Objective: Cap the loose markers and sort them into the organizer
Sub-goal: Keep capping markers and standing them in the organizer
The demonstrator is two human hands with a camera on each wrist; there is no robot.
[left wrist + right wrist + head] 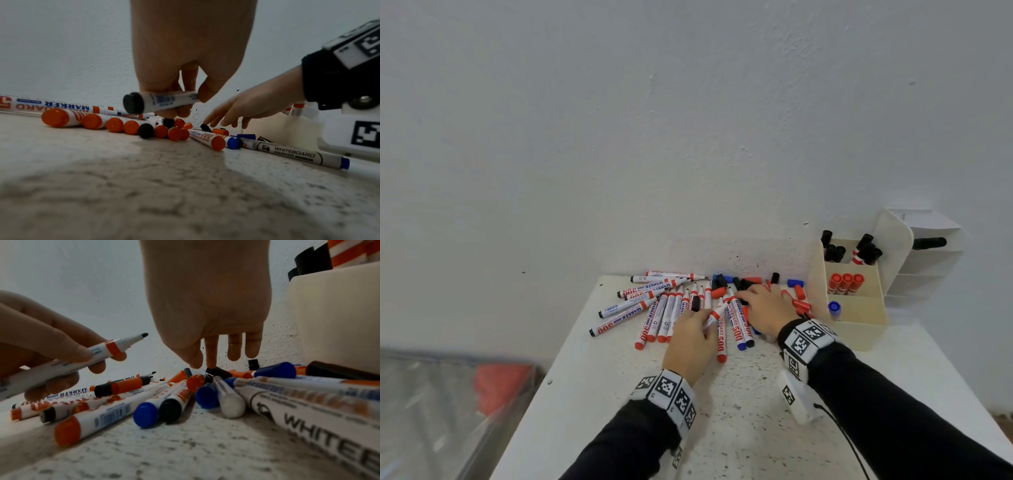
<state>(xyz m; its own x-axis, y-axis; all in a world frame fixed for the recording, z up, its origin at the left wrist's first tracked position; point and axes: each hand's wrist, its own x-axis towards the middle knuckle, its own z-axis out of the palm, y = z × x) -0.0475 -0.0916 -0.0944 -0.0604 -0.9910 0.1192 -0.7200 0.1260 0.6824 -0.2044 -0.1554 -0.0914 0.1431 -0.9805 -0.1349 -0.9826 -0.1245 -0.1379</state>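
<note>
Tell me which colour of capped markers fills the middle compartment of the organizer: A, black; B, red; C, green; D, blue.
B: the organizer shows three red-capped markers in its middle compartment, black ones behind, one blue in front.

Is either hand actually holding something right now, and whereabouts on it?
The left hand grips an uncapped black-tipped marker around its barrel. The right hand holds nothing; its fingers reach down to a black cap.

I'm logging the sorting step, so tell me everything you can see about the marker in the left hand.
The marker is a white-barrelled whiteboard marker that looks plastic, with blue print, an orange band near the nib, a black end plug and a bare black tip. It is uncapped. The left hand grips its barrel and holds it tilted above the loose pile, tip pointing toward the right hand.
</note>
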